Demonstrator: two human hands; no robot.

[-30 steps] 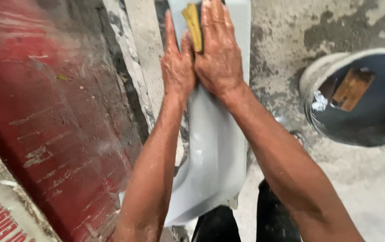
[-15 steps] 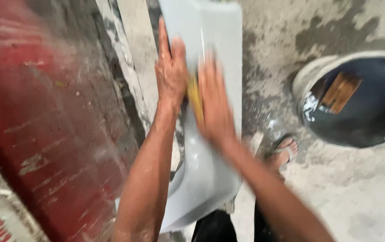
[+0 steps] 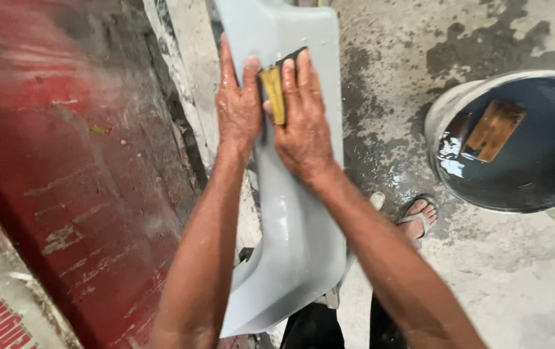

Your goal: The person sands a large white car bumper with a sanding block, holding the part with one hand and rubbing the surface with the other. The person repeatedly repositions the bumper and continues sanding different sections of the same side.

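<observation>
A long, wet, grey plastic panel (image 3: 293, 239) stands on end before me, running from the top of the view down to my lap. My right hand (image 3: 303, 126) presses a yellow sanding pad with a dark backing (image 3: 274, 94) flat against the panel's upper part. My left hand (image 3: 237, 106) lies beside it on the panel's left edge, fingers stretched upward and touching the pad's side. Both forearms are wet.
A grey bucket (image 3: 442, 116) of dark water with a brown block (image 3: 494, 129) floating in it stands at the right on the damp concrete floor. A scratched red panel (image 3: 70, 181) fills the left. My sandalled foot (image 3: 420, 216) shows beside the grey panel.
My right hand slid the pad down the panel and has come back up beside the left hand. The left hand stayed on the panel's edge.
</observation>
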